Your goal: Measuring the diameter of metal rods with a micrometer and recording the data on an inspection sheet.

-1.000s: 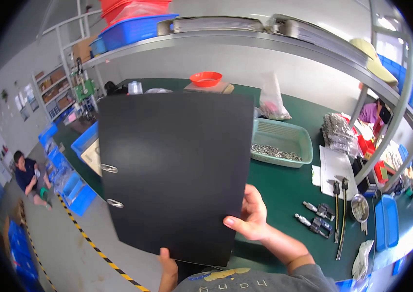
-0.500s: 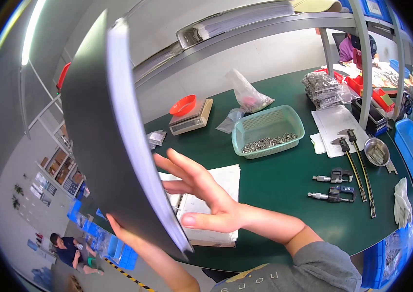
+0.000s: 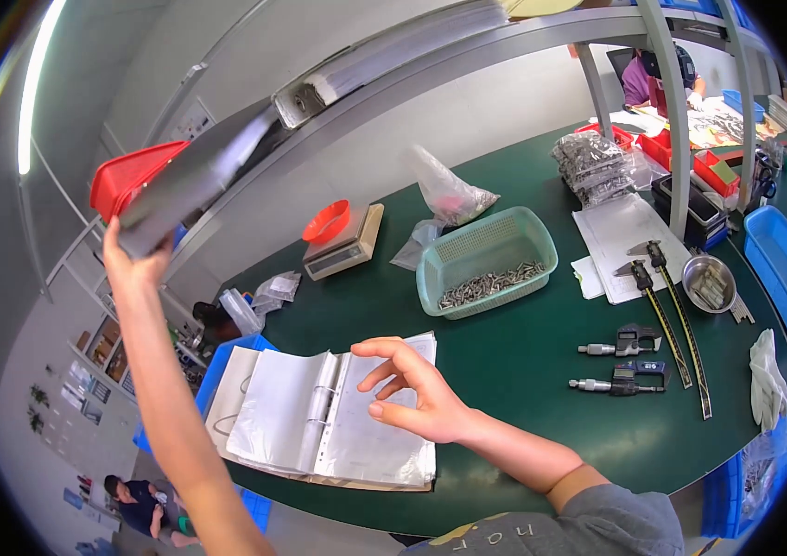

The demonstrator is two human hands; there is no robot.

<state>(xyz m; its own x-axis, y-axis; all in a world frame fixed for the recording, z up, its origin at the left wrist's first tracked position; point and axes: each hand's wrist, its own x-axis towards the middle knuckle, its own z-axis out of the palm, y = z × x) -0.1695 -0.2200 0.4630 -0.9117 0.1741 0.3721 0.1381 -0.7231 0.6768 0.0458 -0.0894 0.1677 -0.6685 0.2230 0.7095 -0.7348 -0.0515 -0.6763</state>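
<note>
My left hand (image 3: 139,255) is raised at the upper left, gripping the lower end of a dark binder (image 3: 197,181). The binder lies slanted at the shelf (image 3: 431,69), beside a red bin (image 3: 139,176). My right hand (image 3: 421,398) hovers over the right page of an open ring binder (image 3: 268,412), its fingers apart and curved with nothing in them. The ring binder lies on the green table (image 3: 505,371), showing pages in clear sleeves. Beyond my right hand stands a pale green basket (image 3: 495,236) holding small metal parts.
A scale (image 3: 347,243) carries a red dish. Plastic bags, two calipers (image 3: 667,310), two micrometers (image 3: 621,378), a metal bowl (image 3: 707,283) and a white glove (image 3: 766,380) lie to the right and back. Another person (image 3: 662,79) sits at the far right; another person (image 3: 139,505) is lower left.
My left hand has lifted the dark binder up and away to the shelf. My right hand has come off the binder's edge, and the open ring binder is now uncovered.
</note>
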